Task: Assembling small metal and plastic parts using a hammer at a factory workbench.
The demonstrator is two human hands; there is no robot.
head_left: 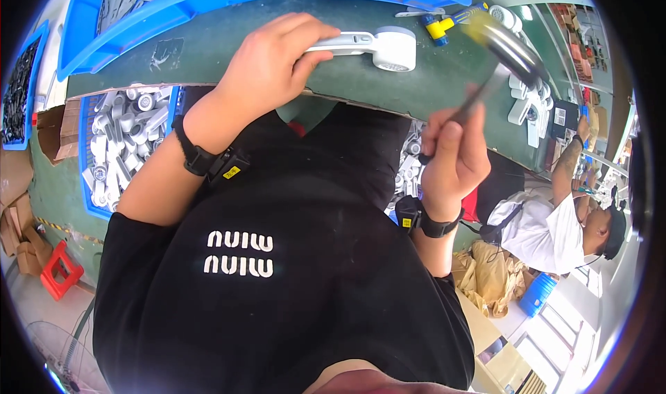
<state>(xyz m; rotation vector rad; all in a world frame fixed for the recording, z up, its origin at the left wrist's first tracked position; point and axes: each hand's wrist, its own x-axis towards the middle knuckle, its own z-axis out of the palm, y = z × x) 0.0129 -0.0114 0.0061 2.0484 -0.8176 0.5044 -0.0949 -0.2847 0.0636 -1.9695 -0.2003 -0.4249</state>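
Worn green work table (430, 85) across the upper part, curved by the lens; pale scuffed patch on the left of its top. White-and-grey handheld shower head (393, 46) over the table, near the front edge, handle toward the left and grated face toward the wearer (contact with the green top hard to tell). Left hand (270, 61) at the handle's end, pinching it between thumb below and fingers above. Right hand (454, 151) to the right, raised, fingers curled around the handle of a hammer (512, 53); hammer head blurred, metallic with yellow at one end, well apart from the shower head.

On the table behind: long blue bin (243, 3) with slim grey parts; yellow-and-blue mallet (444, 26); toward the right end, a group of white parts (531, 109).

Below the table's front edge, at left: blue crate (86, 161) full of white and grey shower-head parts. Farther left: blue tray (35, 54) of black parts, brown cardboard box (57, 134), red stool (62, 272) on the floor.

At right: co-worker (538, 234) in white shirt and dark cap; nearby, crumpled brown paper (492, 276) and blue container (538, 295).
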